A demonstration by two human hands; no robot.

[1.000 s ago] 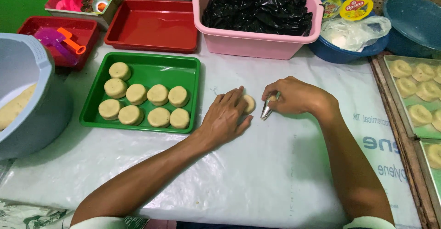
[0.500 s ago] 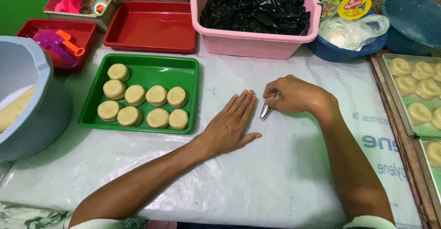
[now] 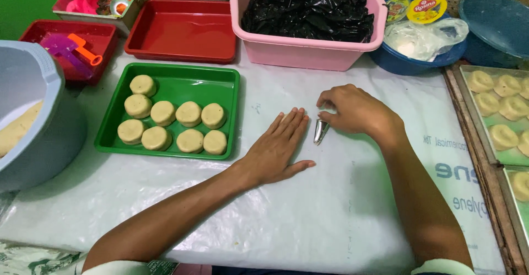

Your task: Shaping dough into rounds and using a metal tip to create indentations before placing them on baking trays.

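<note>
Head view, left hand (image 3: pixel 278 148) being pressed flat and fully open on the white surface (image 3: pixel 308 220), small metal tool (image 3: pixel 320 130) being pinched by curled right hand (image 3: pixel 352 109), green tray (image 3: pixel 223 79) lying nearby

Pale yellow dough discs (image 3: pixel 175 122) are carried in a green tray (image 3: pixel 231 109). A silver metal tool (image 3: pixel 320 130) is shown on the white tabletop (image 3: pixel 308 220). Black plastic (image 3: pixel 308 11) is contained in a pink tub (image 3: pixel 308 52). Two red trays (image 3: pixel 182 30) are set behind.
</note>
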